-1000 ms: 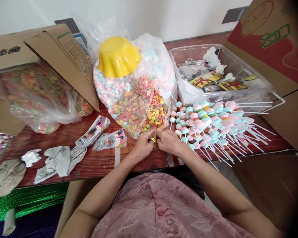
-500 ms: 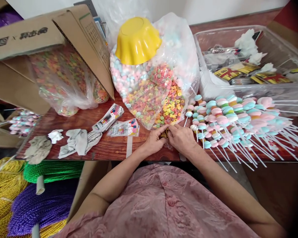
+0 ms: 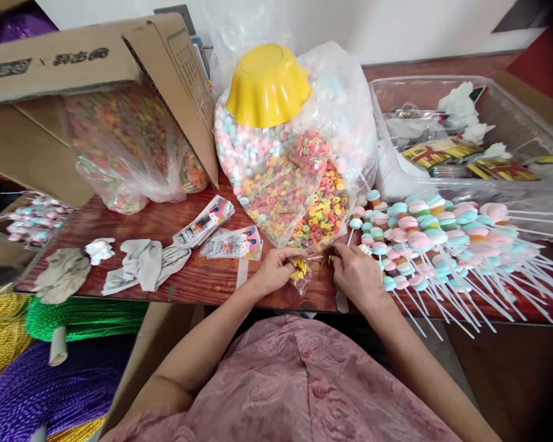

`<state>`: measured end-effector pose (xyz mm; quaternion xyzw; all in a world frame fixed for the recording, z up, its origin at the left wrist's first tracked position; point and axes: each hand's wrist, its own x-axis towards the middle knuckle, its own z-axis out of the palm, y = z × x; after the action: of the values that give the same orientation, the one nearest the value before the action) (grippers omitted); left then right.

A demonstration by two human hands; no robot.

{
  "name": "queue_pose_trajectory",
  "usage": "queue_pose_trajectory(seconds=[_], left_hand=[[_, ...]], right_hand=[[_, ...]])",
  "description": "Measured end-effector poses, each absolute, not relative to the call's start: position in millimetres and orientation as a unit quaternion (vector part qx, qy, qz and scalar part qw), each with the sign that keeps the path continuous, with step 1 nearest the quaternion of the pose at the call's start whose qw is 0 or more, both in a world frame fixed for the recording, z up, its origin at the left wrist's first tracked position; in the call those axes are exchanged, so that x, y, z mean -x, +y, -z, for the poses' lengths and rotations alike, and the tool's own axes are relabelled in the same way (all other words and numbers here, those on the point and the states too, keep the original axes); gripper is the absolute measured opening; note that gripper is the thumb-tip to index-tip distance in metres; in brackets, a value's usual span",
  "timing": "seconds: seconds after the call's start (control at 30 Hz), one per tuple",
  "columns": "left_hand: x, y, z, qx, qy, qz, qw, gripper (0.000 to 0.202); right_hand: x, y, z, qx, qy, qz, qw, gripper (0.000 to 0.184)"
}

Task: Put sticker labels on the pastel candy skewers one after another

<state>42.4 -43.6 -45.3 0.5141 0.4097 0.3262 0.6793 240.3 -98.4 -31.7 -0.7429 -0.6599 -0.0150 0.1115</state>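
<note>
My left hand (image 3: 271, 270) pinches a small gold twist tie (image 3: 298, 268) at the table's front edge. My right hand (image 3: 357, 273) is closed too, its fingertips on a small clear wrapper (image 3: 314, 268) that lies between the two hands. Just behind them sits a big clear bag of coloured ring candies (image 3: 295, 190), with a yellow bowl (image 3: 268, 85) upside down on top. To the right of my right hand lies a heap of pink and blue candy skewers (image 3: 437, 230) on white sticks.
A cardboard box (image 3: 74, 73) with a bag of candy stands at the back left, a clear plastic tub (image 3: 470, 141) of packets at the back right. Printed packets (image 3: 221, 236) and crumpled cloths (image 3: 138, 264) lie on the wooden table (image 3: 188, 285). Spools of green, purple and yellow cord (image 3: 50, 350) sit below left.
My hands were pressed together over something small; now they have drawn apart, the left keeping the gold tie. The view has shifted a little to the left and down.
</note>
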Motion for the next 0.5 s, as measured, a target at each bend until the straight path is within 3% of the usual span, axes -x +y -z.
queue_pose_trajectory(seconds=[0.1, 0.2, 0.33, 0.5], left_hand=[[-35, -40, 33, -0.41, 0.341, -0.33, 0.779, 0.04], [-38, -39, 26, -0.359, 0.292, -0.328, 0.824, 0.049], [-57, -43, 26, -0.382, 0.288, -0.374, 0.794, 0.043], [-77, -45, 15, -0.446, 0.3, -0.366, 0.76, 0.045]], right_hand=[[-238, -108, 18, 0.74, -0.65, 0.054, 0.167, 0.036], [-230, -111, 0, 0.671, -0.672, -0.015, 0.313, 0.034], [-216, -109, -11, 0.53, -0.707, -0.223, 0.412, 0.038], [-220, -105, -7, 0.538, -0.673, -0.21, 0.461, 0.049]])
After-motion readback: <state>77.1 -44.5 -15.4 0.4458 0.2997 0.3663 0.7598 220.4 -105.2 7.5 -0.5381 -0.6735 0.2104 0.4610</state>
